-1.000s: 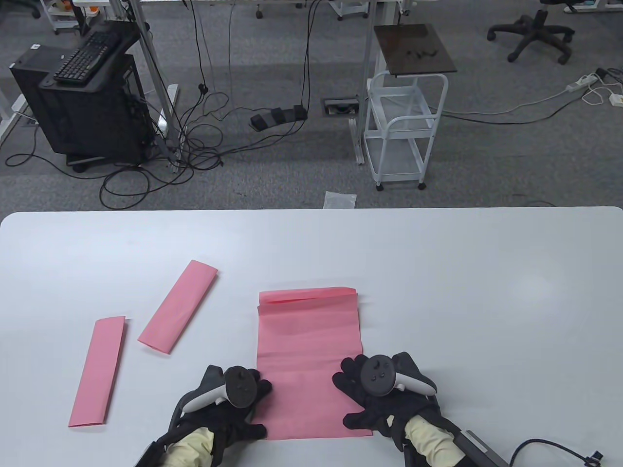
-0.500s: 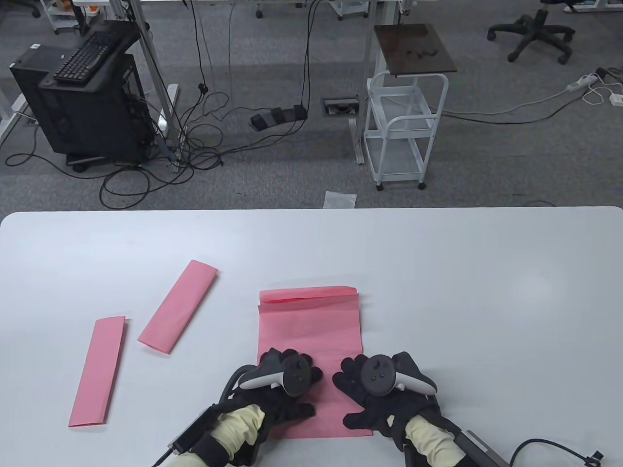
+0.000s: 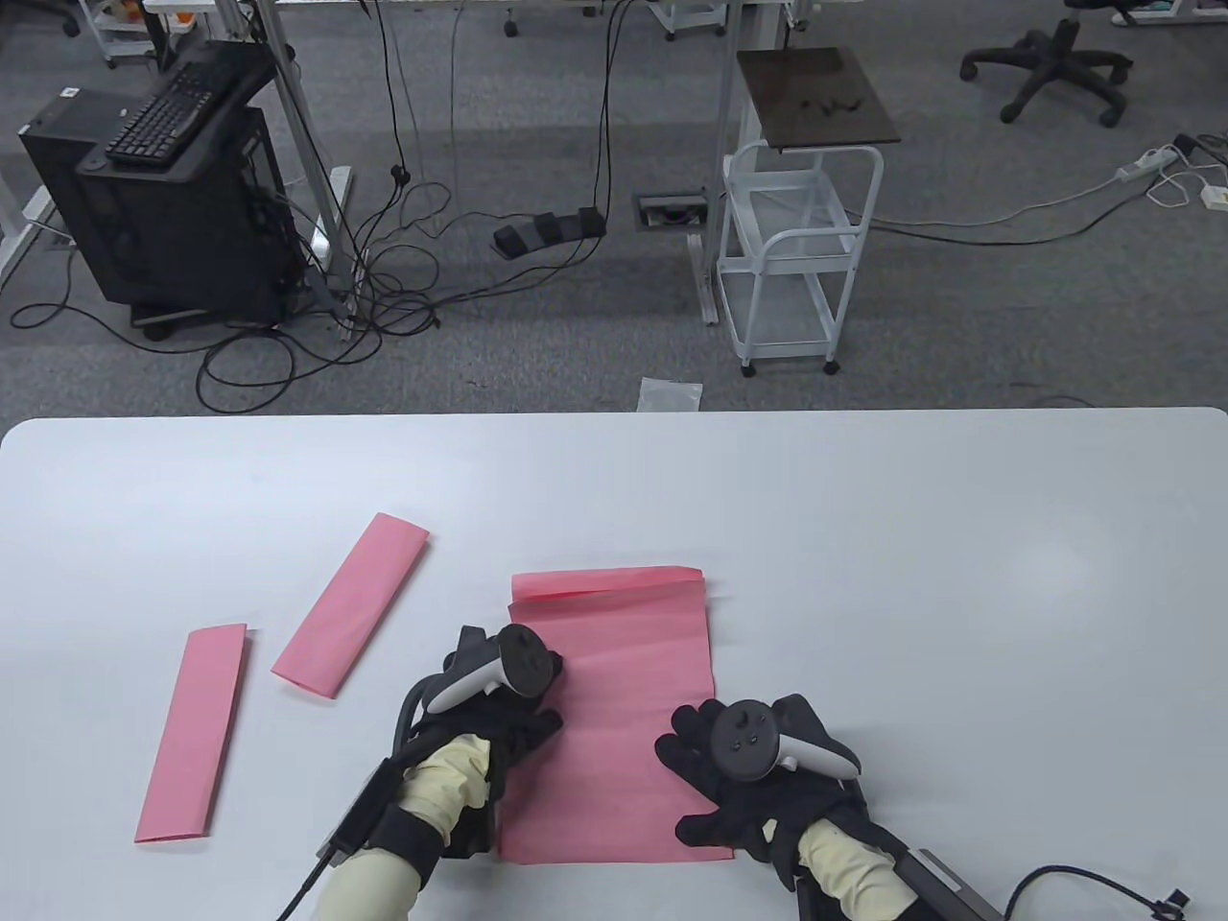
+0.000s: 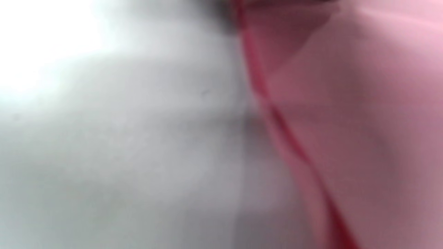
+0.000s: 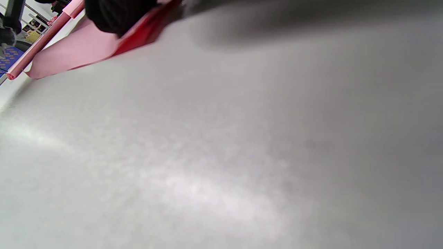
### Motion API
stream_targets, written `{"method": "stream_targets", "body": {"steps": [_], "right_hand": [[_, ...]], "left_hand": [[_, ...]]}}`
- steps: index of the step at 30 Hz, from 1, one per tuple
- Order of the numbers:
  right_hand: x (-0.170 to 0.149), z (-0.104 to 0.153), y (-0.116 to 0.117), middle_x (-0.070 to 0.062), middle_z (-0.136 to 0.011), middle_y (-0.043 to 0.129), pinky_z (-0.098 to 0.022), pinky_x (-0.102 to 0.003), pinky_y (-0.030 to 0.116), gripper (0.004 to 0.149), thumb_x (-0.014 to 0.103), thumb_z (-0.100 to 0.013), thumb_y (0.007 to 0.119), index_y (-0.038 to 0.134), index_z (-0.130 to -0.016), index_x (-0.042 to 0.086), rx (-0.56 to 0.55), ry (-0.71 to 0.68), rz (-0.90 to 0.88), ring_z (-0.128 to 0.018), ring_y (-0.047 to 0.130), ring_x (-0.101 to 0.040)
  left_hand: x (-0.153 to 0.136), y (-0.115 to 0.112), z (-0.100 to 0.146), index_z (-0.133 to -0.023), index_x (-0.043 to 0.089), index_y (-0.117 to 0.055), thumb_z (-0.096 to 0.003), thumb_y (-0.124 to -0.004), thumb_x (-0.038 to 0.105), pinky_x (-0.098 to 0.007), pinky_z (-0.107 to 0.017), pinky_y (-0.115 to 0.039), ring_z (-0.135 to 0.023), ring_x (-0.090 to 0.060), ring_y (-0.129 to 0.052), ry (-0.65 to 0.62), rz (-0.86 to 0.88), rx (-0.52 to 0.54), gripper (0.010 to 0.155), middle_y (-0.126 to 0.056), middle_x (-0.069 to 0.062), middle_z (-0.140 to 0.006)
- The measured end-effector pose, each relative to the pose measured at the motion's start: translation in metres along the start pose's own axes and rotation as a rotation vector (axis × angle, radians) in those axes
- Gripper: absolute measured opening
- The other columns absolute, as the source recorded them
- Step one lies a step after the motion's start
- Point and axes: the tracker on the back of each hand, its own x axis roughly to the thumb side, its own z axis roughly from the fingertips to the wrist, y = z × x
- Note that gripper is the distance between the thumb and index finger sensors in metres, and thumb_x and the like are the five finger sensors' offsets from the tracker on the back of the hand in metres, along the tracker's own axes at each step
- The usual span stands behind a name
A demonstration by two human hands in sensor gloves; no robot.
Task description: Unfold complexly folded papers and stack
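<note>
1. The big pink sheet (image 3: 614,710) lies flat on the white table (image 3: 911,576), near the front edge and a little left of the middle; its long axis runs from the near edge away toward the far edge
2. Its far end is a folded-over flap (image 3: 606,581), a narrow band lying across the sheet's width with its edge slightly raised
3. The sheet is plain pink, thin and faintly creased; in the blurred left wrist view its edge (image 4: 277,114) shows as a darker red line against the table (image 4: 121,155)
4. Two narrow folded pink strips lie to the left, apart from the sheet and from each other: the nearer strip (image 3: 192,734) points almost straight away with a slight lean to the right, and the farther strip (image 3: 350,606) slants more strongly to the right
5. The left hand (image 3: 499,705) rests on the sheet's left edge about halfway along; whether its fingers pinch the paper or only press it flat I cannot tell
6. The right hand (image 3: 743,767) lies spread, fingers splayed and not closed around anything, pressing the sheet's near right corner down; the right wrist view shows a dark fingertip (image 5: 117,15) on the pink paper (image 5: 76,48)
7. Beyond the table stands a white wire cart (image 3: 791,259) with bare shelves and a dark board on top
</note>
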Motion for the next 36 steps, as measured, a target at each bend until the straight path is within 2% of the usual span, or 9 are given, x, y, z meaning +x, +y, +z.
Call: {"method": "stream_targets", "body": {"steps": [2,4,8,10,13,18,23,33,36], "right_hand": [[0.0,0.0,0.0,0.025,-0.109,-0.01,-0.064,-0.045,-0.018,0.076,0.057,-0.049,0.065,0.012,-0.103,0.048,0.002,-0.001,-0.001,-0.097,-0.019,-0.003],[0.0,0.0,0.0,0.025,-0.109,-0.01,-0.064,-0.045,-0.018,0.076,0.057,-0.049,0.065,0.012,-0.103,0.049,0.002,0.0,-0.001,-0.097,-0.02,-0.003],[0.0,0.0,0.0,0.025,-0.109,-0.01,-0.064,-0.045,-0.018,0.076,0.057,-0.049,0.065,0.012,-0.103,0.049,0.003,0.0,-0.001,-0.097,-0.02,-0.003],[0.0,0.0,0.0,0.025,-0.109,-0.01,-0.064,-0.044,-0.018,0.076,0.057,-0.049,0.065,0.012,-0.103,0.049,0.003,0.0,-0.001,-0.097,-0.02,-0.003],[0.0,0.0,0.0,0.025,-0.109,-0.01,-0.064,-0.044,-0.018,0.076,0.057,-0.049,0.064,0.012,-0.103,0.049,0.006,0.0,-0.002,-0.097,-0.02,-0.003],[0.0,0.0,0.0,0.026,-0.109,-0.011,-0.064,-0.044,-0.019,0.076,0.057,-0.049,0.064,0.011,-0.103,0.049,0.008,0.001,-0.002,-0.097,-0.02,-0.003],[0.0,0.0,0.0,0.026,-0.109,-0.011,-0.064,-0.044,-0.019,0.076,0.057,-0.049,0.064,0.011,-0.103,0.049,0.009,0.002,-0.002,-0.097,-0.021,-0.003],[0.002,0.001,-0.002,0.023,-0.111,-0.004,-0.066,-0.046,-0.014,0.074,0.055,-0.049,0.066,0.017,-0.104,0.047,-0.038,-0.001,0.001,-0.1,-0.014,-0.005],[0.005,0.006,-0.006,0.02,-0.114,0.003,-0.068,-0.047,-0.011,0.07,0.053,-0.05,0.065,0.024,-0.107,0.044,-0.082,-0.016,-0.017,-0.102,-0.009,-0.007]], "left_hand": [[0.023,-0.004,0.005,-0.103,0.045,-0.001,-0.0569,-0.052,0.052,-0.056,-0.071,0.008,-0.105,-0.02,0.018,-0.109,-0.055,0.006,0.069,0.018,0.016,-0.109],[0.042,-0.014,0.004,-0.103,0.045,-0.002,-0.057,-0.052,0.051,-0.055,-0.071,0.009,-0.105,-0.018,0.018,-0.186,-0.126,-0.058,0.068,0.018,0.017,-0.108],[0.051,-0.019,-0.011,-0.101,0.046,0.0,-0.0566,-0.049,0.052,-0.055,-0.07,0.009,-0.105,-0.018,0.017,-0.166,-0.209,-0.087,0.067,0.017,0.017,-0.108],[0.047,-0.014,-0.025,-0.1,0.047,0.0,-0.0559,-0.048,0.055,-0.054,-0.071,0.009,-0.104,-0.016,0.019,-0.155,-0.102,-0.103,0.066,0.019,0.02,-0.106],[0.035,0.004,-0.047,-0.101,0.047,-0.002,-0.0546,-0.05,0.057,-0.054,-0.072,0.009,-0.105,-0.013,0.016,-0.092,-0.013,-0.021,0.068,0.015,0.022,-0.108],[0.004,0.03,-0.071,-0.1,0.049,-0.006,-0.0531,-0.05,0.06,-0.051,-0.071,0.01,-0.105,-0.005,0.015,0.037,0.125,0.01,0.065,0.013,0.028,-0.107],[-0.016,0.043,-0.078,-0.101,0.05,-0.005,-0.0529,-0.049,0.061,-0.052,-0.072,0.01,-0.107,-0.006,0.014,0.148,0.166,0.056,0.065,0.012,0.027,-0.108],[-0.016,0.044,-0.073,-0.103,0.047,-0.007,-0.0556,-0.052,0.054,-0.052,-0.07,0.01,-0.104,-0.012,0.017,0.115,0.228,0.049,0.066,0.014,0.022,-0.108],[-0.02,0.052,-0.059,-0.102,0.048,-0.004,-0.055,-0.054,0.055,-0.052,-0.07,0.011,-0.103,-0.013,0.02,0.092,0.23,0.133,0.069,0.018,0.022,-0.107]]}}
